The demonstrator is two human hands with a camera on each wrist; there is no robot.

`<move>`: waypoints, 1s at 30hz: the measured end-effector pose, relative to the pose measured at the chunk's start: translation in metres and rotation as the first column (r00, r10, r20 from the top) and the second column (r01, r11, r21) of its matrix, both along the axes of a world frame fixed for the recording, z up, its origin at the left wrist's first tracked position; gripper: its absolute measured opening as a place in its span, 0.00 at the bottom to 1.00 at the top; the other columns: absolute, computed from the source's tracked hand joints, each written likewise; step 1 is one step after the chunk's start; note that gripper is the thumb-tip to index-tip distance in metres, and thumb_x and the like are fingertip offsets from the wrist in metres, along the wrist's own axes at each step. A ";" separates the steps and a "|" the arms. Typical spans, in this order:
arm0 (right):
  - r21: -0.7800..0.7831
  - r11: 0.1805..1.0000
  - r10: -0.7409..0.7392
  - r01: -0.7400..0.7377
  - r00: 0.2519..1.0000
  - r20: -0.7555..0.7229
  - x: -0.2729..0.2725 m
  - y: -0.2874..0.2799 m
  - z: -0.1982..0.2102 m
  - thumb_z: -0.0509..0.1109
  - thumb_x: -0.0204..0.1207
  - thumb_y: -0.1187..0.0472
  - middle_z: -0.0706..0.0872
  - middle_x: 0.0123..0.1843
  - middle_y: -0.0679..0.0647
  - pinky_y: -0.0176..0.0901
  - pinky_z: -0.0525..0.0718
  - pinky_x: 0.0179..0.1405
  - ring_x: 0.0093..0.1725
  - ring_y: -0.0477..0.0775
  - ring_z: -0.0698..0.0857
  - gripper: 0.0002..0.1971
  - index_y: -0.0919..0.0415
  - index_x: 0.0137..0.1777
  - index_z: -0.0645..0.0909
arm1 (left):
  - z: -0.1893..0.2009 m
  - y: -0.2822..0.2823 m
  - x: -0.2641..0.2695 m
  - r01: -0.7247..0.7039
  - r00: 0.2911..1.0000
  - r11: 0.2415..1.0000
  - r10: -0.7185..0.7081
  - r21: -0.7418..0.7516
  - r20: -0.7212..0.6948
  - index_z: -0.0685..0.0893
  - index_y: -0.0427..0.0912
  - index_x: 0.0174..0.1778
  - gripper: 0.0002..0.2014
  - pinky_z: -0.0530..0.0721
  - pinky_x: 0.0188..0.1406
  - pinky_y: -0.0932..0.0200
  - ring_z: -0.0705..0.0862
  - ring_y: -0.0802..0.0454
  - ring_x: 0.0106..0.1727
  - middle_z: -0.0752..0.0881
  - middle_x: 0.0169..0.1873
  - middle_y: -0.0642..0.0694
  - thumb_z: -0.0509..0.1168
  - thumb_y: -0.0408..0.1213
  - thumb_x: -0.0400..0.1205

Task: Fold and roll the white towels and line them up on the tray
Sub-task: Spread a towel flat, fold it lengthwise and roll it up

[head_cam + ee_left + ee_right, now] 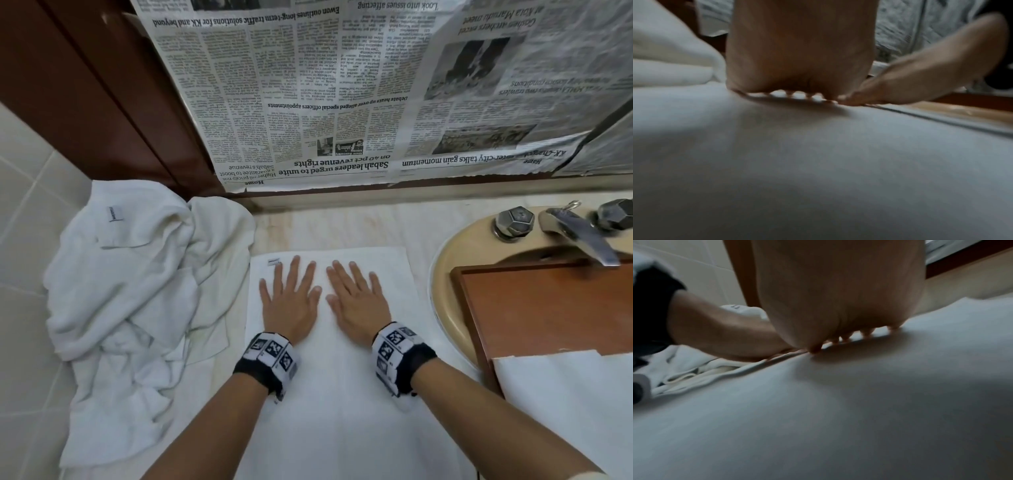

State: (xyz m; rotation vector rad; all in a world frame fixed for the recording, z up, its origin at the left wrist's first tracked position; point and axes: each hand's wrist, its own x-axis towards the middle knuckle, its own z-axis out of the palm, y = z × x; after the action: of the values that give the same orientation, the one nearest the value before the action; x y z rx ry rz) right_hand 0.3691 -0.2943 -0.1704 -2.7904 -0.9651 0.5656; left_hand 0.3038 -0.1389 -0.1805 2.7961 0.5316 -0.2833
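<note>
A white towel (329, 377) lies flat and smooth on the table (342, 222), running from its far edge toward the person, a small label (273, 262) at its far left corner; the left hand (289, 301) and the right hand (359, 299) rest palm down on its far half, side by side and nearly touching, fingers (295, 270) straight and slightly spread, holding nothing; each wrist wears a black and white patterned band (270, 359); just left of the flat towel sits a crumpled heap of white towels (137, 291), its edge touching the flat one; to the right a wooden tray (534, 308) rests across a beige sink (442, 274), with what looks like white paper (565, 394) covering its near part, though the wrist views are too blurred to confirm; a metal tap (579, 236) with two knobs stands behind the tray; newspaper (342, 85) hangs upside down over the wall behind the table.
</note>
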 end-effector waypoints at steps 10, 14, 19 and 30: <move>0.026 0.983 -0.184 0.184 0.983 -0.009 0.002 -0.065 0.012 0.35 0.87 0.44 0.34 0.87 0.49 0.55 0.34 0.84 0.86 0.50 0.36 0.32 0.56 0.87 0.37 | 0.008 0.031 -0.051 -0.039 0.998 0.999 0.041 -0.026 0.057 0.47 0.55 0.88 0.36 0.45 0.84 0.35 0.42 0.43 0.88 0.41 0.88 0.53 0.33 0.63 0.83; 0.042 0.999 0.018 -0.018 1.000 -0.014 -0.062 -0.043 0.006 0.33 0.85 0.40 0.34 0.86 0.43 0.56 0.33 0.82 0.86 0.49 0.33 0.32 0.51 0.87 0.37 | 0.005 -0.030 -0.075 0.049 0.998 0.997 -0.047 -0.063 0.028 0.38 0.59 0.87 0.34 0.33 0.82 0.38 0.31 0.51 0.86 0.32 0.85 0.58 0.29 0.64 0.83; -0.005 0.997 -0.071 0.071 0.997 0.011 -0.057 -0.063 -0.001 0.37 0.88 0.41 0.29 0.85 0.40 0.57 0.32 0.83 0.85 0.48 0.31 0.30 0.47 0.86 0.33 | -0.004 -0.019 -0.088 0.002 1.000 1.000 -0.002 0.019 -0.020 0.43 0.60 0.88 0.35 0.37 0.83 0.38 0.39 0.50 0.88 0.39 0.87 0.58 0.30 0.65 0.83; 0.064 0.998 -0.012 0.014 1.000 -0.019 -0.117 -0.079 0.006 0.30 0.83 0.40 0.35 0.86 0.45 0.54 0.29 0.81 0.86 0.50 0.35 0.33 0.53 0.85 0.34 | 0.000 -0.055 -0.130 0.060 0.997 0.998 -0.059 -0.030 0.055 0.46 0.57 0.88 0.32 0.39 0.83 0.34 0.41 0.45 0.88 0.41 0.88 0.55 0.36 0.60 0.87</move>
State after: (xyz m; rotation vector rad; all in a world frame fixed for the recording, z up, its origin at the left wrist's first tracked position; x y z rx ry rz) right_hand 0.2516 -0.3733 -0.1641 -2.7279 -0.9436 0.5478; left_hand 0.1740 -0.1938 -0.1806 2.7837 0.4284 -0.2258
